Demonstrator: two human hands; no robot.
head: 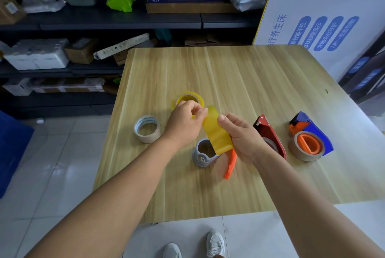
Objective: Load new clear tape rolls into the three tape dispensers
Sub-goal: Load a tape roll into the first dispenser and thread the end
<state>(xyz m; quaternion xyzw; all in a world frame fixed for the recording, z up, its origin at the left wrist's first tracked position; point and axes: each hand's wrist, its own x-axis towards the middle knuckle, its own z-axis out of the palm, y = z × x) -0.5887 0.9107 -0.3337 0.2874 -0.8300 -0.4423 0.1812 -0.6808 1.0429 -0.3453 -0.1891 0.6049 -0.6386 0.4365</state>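
Above table (229, 74), both hands' fingers pinch yellow tape strip (217, 132): left hand (184, 121), right hand (242, 134).

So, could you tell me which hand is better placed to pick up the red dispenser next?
The right. The right hand lies directly beside the red dispenser, though it pinches the yellow tape strip. The left hand, holding the strip's other end, sits farther off across the table.

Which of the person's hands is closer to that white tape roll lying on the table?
Left. The left hand is just right of the white tape roll; the right hand lies farther right.
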